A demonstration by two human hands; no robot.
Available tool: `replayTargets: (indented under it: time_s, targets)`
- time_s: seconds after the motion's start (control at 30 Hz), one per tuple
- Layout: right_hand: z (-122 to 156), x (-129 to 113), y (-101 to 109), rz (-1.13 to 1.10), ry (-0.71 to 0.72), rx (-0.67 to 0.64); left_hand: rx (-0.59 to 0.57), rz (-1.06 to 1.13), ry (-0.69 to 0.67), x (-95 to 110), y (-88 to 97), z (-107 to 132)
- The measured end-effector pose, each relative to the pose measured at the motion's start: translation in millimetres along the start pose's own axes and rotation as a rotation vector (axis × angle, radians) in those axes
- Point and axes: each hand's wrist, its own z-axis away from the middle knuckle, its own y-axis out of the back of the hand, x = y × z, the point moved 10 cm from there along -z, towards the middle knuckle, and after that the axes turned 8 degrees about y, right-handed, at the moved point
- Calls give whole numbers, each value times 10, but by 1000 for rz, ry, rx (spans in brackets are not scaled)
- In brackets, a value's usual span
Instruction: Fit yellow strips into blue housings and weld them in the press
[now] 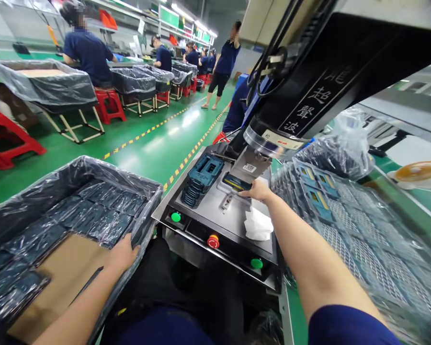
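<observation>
My right hand (257,190) reaches onto the metal plate of a welding machine (215,211) and pinches a flat dark part (236,182) lying under the machine's silver horn (249,165). A stack of teal-and-black parts (201,179) stands just left of it on the plate. My left hand (124,254) is down in a plastic-lined bin (143,191) on my left, fingers closed on a dark flat part at the bin's right side. The bin holds rows of dark parts over a cardboard sheet (62,282).
The machine front has two green buttons (175,217) and a red stop button (213,241). A white cloth (257,224) lies on the plate. Bagged trays of parts (345,225) lie right. Other workers sit at lined bins (46,86) beyond; one person (224,62) stands in the green aisle.
</observation>
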Motion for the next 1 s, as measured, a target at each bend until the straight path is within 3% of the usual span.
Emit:
replayTargets:
  time_s: [0.2, 0.4, 0.53, 0.73, 1.0]
  targets:
    - [-48, -51, -64, 61, 88, -69, -2, 30, -2, -2, -22, -17]
    - [83, -181, -286, 172, 162, 51, -3, 35, -2, 13, -4, -10]
    - [182, -265, -302, 228, 168, 166, 4, 60, -9, 32, 3, 2]
    - [243, -493, -362, 194, 346, 191, 7, 77, -3, 82, 24, 41]
    - [142, -388, -456, 183, 355, 200, 29, 86, 11, 104, 57, 31]
